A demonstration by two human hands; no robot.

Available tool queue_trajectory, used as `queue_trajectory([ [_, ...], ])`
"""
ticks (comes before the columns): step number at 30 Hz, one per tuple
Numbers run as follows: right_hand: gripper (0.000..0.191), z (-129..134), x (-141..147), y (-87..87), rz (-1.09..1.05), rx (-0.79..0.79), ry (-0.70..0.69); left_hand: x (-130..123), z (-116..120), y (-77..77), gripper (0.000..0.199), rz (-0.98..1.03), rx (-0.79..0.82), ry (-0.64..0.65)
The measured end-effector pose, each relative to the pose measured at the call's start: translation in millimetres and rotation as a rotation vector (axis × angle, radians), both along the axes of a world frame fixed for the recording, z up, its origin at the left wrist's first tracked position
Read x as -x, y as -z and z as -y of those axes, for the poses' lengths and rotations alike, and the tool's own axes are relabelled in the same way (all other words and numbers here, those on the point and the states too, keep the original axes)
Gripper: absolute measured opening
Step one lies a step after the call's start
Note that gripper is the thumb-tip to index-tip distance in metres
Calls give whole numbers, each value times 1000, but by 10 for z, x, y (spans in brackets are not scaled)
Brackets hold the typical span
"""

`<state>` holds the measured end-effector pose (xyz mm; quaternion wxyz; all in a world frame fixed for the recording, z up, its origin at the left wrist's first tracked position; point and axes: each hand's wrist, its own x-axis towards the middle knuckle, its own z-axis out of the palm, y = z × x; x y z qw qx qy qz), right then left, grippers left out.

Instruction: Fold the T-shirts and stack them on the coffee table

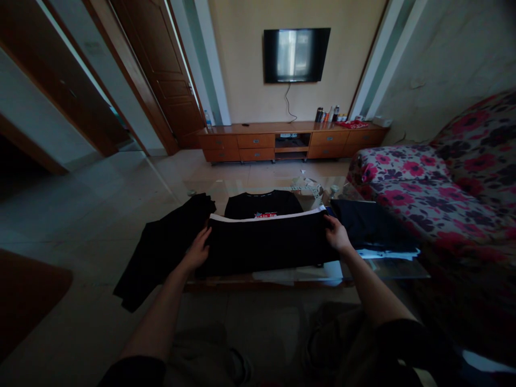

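Note:
A black garment with a white strip along its far edge, perhaps folded trousers [270,244], stretches between my two hands over the glass table. My left hand [198,248] grips its left end, fingers closed on the dark cloth. At the right end, my right hand [337,234] pinches the corner near the white strip. Just beyond it lies a black T-shirt [264,201] with a red and white print, partly covered by the held garment. Another dark garment [165,242] hangs over the table's left side. Folded dark clothes [371,226] lie to the right of my right hand.
The glass coffee table [387,269] stands in front of my legs. A floral sofa [419,183] is on the right. Across the floor stand a wooden TV cabinet [253,141] with bottles [328,114] on top and a wall-mounted television [297,55] above.

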<state>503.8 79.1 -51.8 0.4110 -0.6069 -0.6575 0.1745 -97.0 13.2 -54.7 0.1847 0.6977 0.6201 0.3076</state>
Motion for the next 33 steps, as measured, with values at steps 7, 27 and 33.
queue_trajectory([
  [7, 78, 17, 38, 117, 81, 160, -47, -25, 1, 70, 63, -68, 62, -48],
  [27, 75, 709, 1836, 7, 450, -44, -385, -1676, 408, 104, 63, -400, -87, 202],
  [33, 69, 761, 2089, -14, 628, 139, -335, -1563, 411, 98, 74, -567, -64, 144],
])
